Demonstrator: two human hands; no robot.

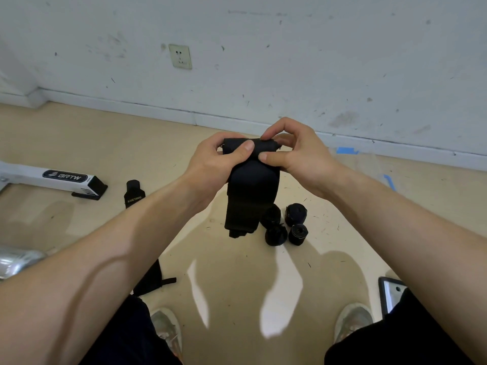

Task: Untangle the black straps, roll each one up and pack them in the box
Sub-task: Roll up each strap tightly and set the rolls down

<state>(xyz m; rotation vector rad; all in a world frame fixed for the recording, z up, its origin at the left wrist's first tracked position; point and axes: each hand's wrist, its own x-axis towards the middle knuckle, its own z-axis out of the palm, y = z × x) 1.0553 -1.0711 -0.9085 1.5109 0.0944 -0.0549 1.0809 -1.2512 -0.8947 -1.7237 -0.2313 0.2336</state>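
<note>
Head view: both hands are raised above the floor (232, 275), working 1 black strap (251, 196). The left hand (216, 164) grips the strap's upper end, with its thumb pressed across the front and its fingers curled behind. The right hand (297, 156) pinches the same top edge between thumb and bent forefinger, just beside the left thumb. Between the hands the strap's top is bunched. The rest hangs down as a wide doubled band, its lower end free in the air.

Below and right of the strap, 4 rolls (298, 234) of black strap sit on the floor in a tight cluster, 2 farther and 2 nearer. Left of the strap and well apart, a second strap (134, 193) lettered XUEYING lies on the floor. Farther left is a white bar (52, 177) marked BRTW. Below and left of the strap, a black fabric piece (154, 279) lies partly hidden under the left forearm; what it is cannot be told. Above the strap, a socket (180, 56) is set in the wall (316, 61). To the strap's right, blue tape (346, 150) sticks at the wall's foot. Below the strap are 2 shoes (166, 327).
</note>
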